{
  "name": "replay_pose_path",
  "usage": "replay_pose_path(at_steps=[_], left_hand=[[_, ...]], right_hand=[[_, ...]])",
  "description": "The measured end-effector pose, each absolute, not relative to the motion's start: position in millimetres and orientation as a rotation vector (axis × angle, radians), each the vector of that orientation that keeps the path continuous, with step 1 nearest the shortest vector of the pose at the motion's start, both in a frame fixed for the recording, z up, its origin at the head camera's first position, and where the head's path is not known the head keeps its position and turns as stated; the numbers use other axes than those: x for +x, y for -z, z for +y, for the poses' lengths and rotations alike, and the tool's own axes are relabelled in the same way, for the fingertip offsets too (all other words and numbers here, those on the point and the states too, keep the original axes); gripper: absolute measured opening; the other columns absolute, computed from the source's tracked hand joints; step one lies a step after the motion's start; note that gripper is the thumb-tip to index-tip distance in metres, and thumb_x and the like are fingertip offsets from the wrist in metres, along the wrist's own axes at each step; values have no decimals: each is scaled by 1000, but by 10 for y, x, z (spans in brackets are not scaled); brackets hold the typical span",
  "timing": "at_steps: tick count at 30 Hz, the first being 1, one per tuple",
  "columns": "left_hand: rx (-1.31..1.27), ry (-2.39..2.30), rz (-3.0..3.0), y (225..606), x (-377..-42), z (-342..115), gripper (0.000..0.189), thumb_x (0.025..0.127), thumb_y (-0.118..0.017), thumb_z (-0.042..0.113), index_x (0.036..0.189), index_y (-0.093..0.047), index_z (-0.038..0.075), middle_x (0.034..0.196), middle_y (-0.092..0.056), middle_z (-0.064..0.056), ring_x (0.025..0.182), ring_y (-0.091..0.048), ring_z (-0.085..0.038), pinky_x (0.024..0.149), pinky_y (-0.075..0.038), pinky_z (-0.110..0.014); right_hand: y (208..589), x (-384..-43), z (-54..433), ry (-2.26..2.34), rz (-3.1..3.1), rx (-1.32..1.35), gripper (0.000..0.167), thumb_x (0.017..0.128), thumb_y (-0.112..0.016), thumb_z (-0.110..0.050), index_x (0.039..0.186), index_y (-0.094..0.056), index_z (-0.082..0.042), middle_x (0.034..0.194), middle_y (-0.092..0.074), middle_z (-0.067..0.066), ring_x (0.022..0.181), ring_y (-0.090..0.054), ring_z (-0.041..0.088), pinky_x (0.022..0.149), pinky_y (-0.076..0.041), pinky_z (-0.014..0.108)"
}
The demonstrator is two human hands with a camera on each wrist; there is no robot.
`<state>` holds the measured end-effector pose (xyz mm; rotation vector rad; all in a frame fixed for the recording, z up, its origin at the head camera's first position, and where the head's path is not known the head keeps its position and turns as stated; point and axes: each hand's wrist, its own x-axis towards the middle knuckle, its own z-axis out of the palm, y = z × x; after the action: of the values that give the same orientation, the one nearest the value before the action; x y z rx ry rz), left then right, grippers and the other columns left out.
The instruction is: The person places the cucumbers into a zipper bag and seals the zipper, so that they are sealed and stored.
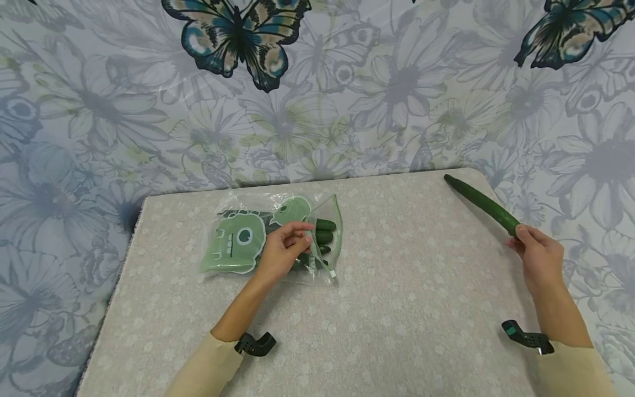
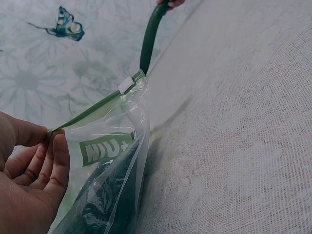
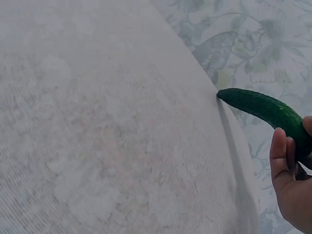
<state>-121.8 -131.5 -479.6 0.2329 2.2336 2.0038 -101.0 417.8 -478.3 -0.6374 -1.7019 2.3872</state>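
Observation:
A clear zip bag with green cartoon prints lies on the left half of the table, its mouth facing right. Several cucumbers show inside near that mouth. My left hand pinches the green-edged rim between thumb and index finger, and the white slider sits at the far end of the zip in the left wrist view. Over the table's right edge my right hand grips a long cucumber by its near end. The cucumber's other end points to the back left, away from the bag.
A pale flowered cloth covers the table. Behind it hangs a floral backdrop with butterfly prints, close to the table's back edge. Each forearm wears a black wrist device.

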Motion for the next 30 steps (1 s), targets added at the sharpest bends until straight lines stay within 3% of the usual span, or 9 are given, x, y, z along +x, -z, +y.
replay_pose_path(at_steps=[11,22,30], left_hand=[[233,-1991,2243,4776,-1208,-1302,28,105,-70,10,133,-72,8,106,-65,-13,89,-74,-24,88,-69,-46],[239,-1983,2250,4790,-1199,-1306,28,106,-70,12,133,-72,8,108,-66,-16,88,-73,-14,90,-68,-48],[259,-2007,2241,4779,-1202,-1305,29,105,-70,9,133,-71,4,106,-66,-17,86,-72,-12,88,-69,-46]], right_hand=[[4721,-950,4115,-2714,-1346,-493,19,109,-59,-1,107,-78,-1,94,-76,10,81,-76,19,76,-69,26],[4652,-943,3917,-2885,-1329,-322,28,112,-49,-2,106,-76,3,94,-75,14,83,-75,23,78,-68,27],[4615,-960,3751,-2927,-1371,-319,27,112,-51,-3,106,-77,2,97,-74,10,86,-75,21,81,-69,27]])
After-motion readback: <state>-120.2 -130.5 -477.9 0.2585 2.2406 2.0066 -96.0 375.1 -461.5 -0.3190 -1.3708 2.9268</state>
